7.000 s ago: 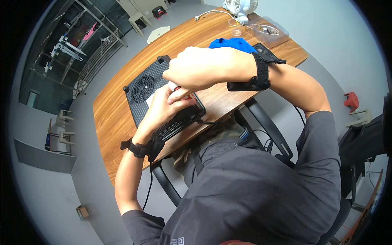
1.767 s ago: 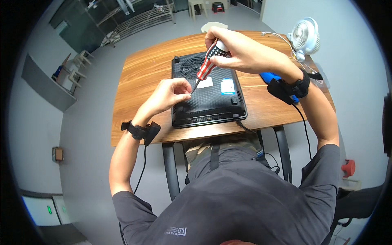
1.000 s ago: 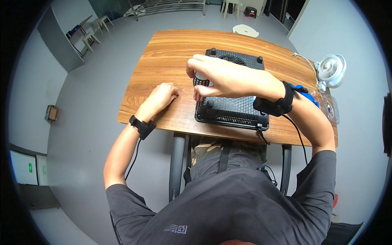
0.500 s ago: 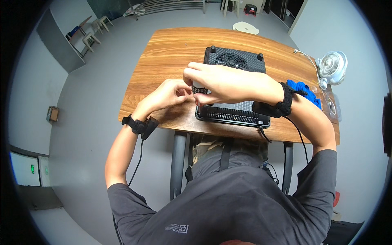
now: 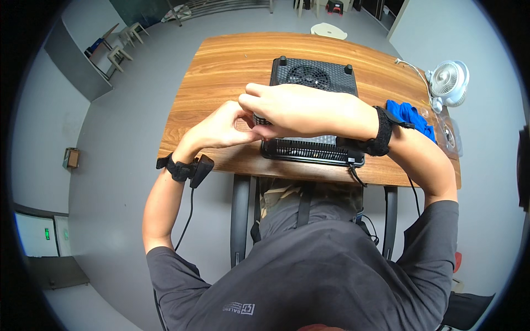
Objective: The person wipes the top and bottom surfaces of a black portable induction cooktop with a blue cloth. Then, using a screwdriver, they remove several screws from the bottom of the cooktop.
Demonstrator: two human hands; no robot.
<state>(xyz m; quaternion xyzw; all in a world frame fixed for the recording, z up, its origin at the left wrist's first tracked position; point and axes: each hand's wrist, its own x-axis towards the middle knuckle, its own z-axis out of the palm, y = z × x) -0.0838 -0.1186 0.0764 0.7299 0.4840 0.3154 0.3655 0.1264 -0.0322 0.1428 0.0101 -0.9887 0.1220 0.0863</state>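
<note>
The left hand [image 5: 223, 128] has come up against the right hand [image 5: 301, 110], whose grip is closed around the screwdriver handle [image 5: 260, 119] at the left edge of the black vented device [image 5: 345, 85] on the tabletop [image 5: 212, 80]. Whether the left grip pinches anything I cannot tell; the meeting suggests steadying or clearing the tool's tip.

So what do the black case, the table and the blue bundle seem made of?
Black case: probably matte plastic, moulded-looking feet and grille. Table: wood or wood-look laminate, streaky grain, slight sheen. Bundle: likely matte fabric, soft folds.
</note>
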